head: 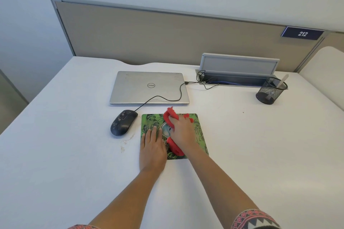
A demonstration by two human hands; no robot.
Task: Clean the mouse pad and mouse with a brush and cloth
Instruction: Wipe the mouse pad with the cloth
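Observation:
A green patterned mouse pad [200, 132] lies on the white desk in front of me. My left hand [153, 147] rests flat on its left part, fingers spread, holding nothing. My right hand [183, 132] presses a red cloth [170, 115] onto the middle of the pad; cloth shows above and below the hand. A black wired mouse [123, 121] sits on the desk just left of the pad, apart from both hands. A pale handle, perhaps the brush [282, 81], stands in the mesh cup at the far right.
A shut silver laptop [149, 87] lies behind the pad, with the mouse cable running to its right side. A black mesh cup [270, 92] stands far right by an open cable tray [236, 78]. Crumbs [125, 143] lie left of the pad. A partition closes the desk's back.

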